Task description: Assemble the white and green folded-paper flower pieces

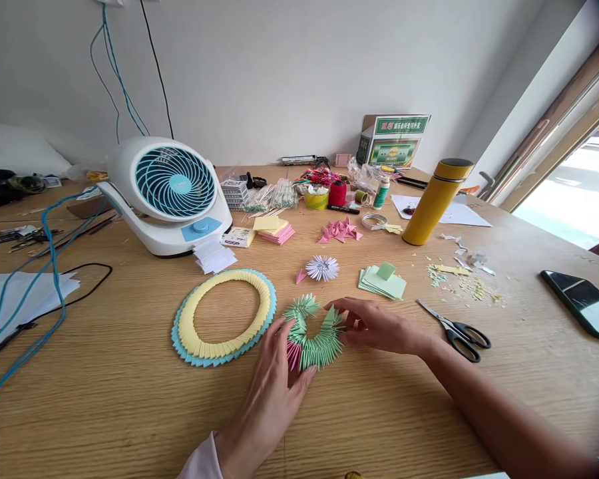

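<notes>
Fingers of my left hand [273, 392] clasp green-pink paper ring [324, 350] on tabletop [130, 399], thumb spread below; right fingers [352, 306] pinch right edge, presumably steadying folds beside gap. Yellow-blue ring [224, 349] just left; scissors [452, 324] right, presumably for reach.

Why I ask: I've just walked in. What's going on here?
A person's left hand holds a green paper ring with a pink section, while the right hand touches its right side. A gap shows at the far side. A yellow-and-blue ring lies to the left, scissors to the right.
</notes>
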The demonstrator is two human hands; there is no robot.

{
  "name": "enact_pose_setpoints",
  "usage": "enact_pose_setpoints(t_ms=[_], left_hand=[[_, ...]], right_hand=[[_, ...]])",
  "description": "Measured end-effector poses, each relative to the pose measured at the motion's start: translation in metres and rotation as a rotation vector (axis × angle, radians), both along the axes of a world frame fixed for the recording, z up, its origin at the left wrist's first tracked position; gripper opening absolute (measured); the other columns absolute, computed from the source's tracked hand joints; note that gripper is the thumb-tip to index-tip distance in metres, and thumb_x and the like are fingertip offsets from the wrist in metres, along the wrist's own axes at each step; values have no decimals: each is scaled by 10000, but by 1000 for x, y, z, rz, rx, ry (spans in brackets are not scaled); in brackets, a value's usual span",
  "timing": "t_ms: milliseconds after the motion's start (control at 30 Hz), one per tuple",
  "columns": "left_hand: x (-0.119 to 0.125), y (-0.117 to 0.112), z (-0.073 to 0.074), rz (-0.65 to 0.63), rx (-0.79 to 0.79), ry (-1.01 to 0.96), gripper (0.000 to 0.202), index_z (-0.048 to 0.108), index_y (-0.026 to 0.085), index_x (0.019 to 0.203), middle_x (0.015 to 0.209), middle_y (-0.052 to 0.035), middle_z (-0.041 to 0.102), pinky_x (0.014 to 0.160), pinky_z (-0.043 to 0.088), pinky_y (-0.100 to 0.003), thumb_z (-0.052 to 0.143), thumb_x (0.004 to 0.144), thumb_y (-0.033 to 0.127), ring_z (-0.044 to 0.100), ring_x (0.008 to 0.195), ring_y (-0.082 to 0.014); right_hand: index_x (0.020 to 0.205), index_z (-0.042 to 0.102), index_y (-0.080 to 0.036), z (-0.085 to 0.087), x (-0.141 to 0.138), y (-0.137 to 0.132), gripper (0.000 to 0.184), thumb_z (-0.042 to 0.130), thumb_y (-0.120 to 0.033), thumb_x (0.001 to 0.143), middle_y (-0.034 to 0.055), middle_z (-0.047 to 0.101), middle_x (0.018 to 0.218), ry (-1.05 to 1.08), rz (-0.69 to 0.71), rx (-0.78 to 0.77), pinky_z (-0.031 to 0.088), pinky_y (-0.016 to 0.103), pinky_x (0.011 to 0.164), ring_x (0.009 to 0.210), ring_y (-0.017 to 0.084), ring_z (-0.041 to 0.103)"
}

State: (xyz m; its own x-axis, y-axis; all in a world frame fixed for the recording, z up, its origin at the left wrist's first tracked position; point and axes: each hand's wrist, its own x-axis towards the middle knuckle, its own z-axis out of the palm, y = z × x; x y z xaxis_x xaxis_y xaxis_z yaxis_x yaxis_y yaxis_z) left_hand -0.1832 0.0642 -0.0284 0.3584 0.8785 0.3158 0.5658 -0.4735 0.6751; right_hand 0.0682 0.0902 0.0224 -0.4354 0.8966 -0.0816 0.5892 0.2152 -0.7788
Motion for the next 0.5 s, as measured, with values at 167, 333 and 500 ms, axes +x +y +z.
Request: enact_pose_setpoints(t_ms=[167,333,500], left_hand=[[8,13,2,-47,-14,-25,600,307,276,1413,1452,-136,402,1075,454,-494,587,885,221,425,1365,-281],[18,28,5,-85,-10,-19,611,320,265,1399,1414,-131,449,1085,441,-494,611,864,212,470,1327,-270],[25,33,6,-89,10,-9,595,320,262,1405,1405,-128,459,1092,426,-504,593,878,219,476,1323,-271]], right_hand=[[1189,556,-143,1,3,5,339,616,-208,861,28,644,818,27,-57,-1,480,268,612,686,153,602],[1228,547,-157,-2,12,9,388,624,-205,851,-5,616,746,21,-108,-9,455,250,578,659,150,594],[1289,525,-182,-4,19,11,442,614,-197,856,-15,596,745,22,-115,22,430,241,567,664,142,575]])
